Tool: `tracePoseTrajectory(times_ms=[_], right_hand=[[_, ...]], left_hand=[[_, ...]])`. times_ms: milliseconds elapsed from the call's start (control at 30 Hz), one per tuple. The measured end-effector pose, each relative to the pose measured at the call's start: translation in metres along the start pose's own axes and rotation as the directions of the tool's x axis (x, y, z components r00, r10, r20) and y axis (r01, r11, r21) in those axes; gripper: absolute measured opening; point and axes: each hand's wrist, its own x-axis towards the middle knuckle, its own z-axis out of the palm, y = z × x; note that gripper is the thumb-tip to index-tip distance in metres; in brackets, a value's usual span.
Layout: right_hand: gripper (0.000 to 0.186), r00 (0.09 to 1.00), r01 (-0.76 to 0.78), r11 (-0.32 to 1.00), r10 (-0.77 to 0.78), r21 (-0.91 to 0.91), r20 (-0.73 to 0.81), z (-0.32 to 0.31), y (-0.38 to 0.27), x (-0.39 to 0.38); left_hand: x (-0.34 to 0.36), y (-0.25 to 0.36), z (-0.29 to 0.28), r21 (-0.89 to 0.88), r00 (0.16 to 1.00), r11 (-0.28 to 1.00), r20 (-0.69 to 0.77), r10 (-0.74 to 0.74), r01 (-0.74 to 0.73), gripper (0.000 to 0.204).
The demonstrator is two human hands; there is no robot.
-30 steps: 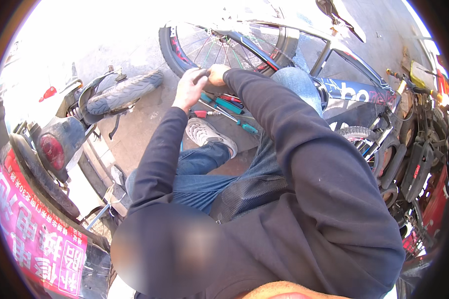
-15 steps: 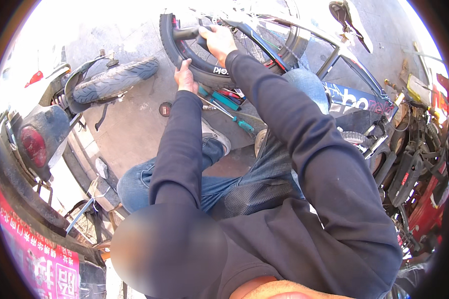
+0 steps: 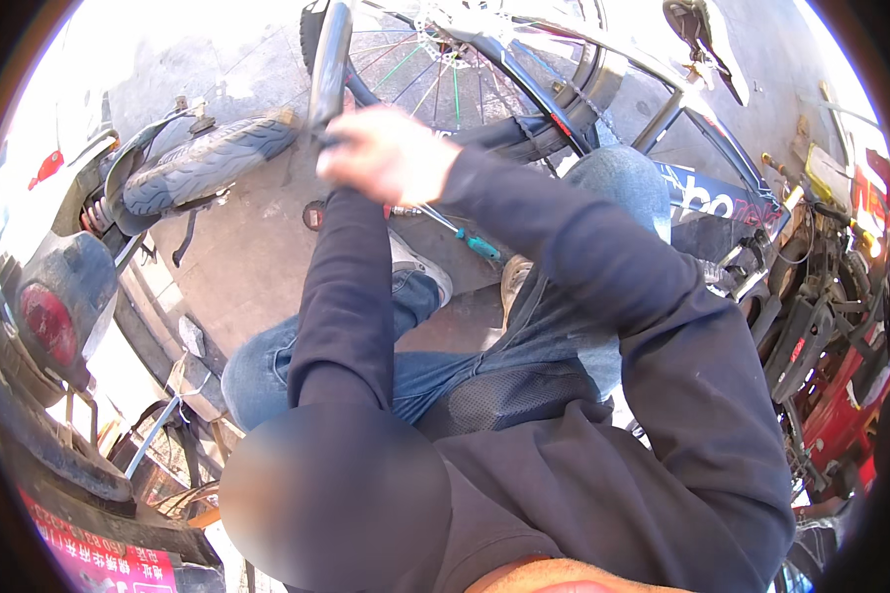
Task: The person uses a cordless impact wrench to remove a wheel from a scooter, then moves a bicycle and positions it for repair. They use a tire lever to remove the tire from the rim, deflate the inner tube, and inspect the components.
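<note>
My right hand (image 3: 391, 153), blurred by motion, is closed on the lower end of a black rubber inner tube (image 3: 332, 69). The tube runs up from the hand across the left side of a bicycle wheel with coloured spokes (image 3: 455, 84). My left forearm (image 3: 344, 267) reaches up to the same spot, but the right hand covers my left hand, so its fingers cannot be seen. The wheel's black tyre (image 3: 504, 135) shows along the lower rim. A screwdriver with a teal handle (image 3: 480, 245) lies on the ground below my right forearm.
The bicycle's dark frame (image 3: 524, 79) extends to the right, with its saddle (image 3: 707, 44) at the far right. A scooter's wheel (image 3: 208, 163) stands to the left, near a red tail light (image 3: 49, 321). Bicycle parts (image 3: 811, 326) crowd the right edge.
My right hand has come down and left from the wheel, pulling the inner tube with it, and now overlaps my left hand. The tools beside the wheel are now partly covered.
</note>
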Motion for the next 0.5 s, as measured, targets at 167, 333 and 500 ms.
tracePoseTrajectory(times_ms=[167, 333, 500], right_hand=[[0.049, 0.962, -0.267, 0.945, 0.273, -0.191, 0.002, 0.037, 0.041, 0.013], [0.06, 0.956, -0.292, 0.955, 0.293, -0.049, 0.016, 0.012, -0.007, 0.011], [0.037, 0.898, 0.406, 0.912, -0.41, 0.061, 0.16, 0.033, -0.063, -0.037]], left_hand=[[-0.003, 0.024, 0.019, 0.282, 0.971, 0.957, -0.241, 0.005, 0.065, 0.068], [-0.007, 0.018, 0.043, 0.503, 0.91, 0.838, -0.415, 0.021, 0.21, 0.074], [-0.004, 0.043, 0.052, 0.424, 0.917, 0.902, -0.386, 0.101, 0.079, 0.085]])
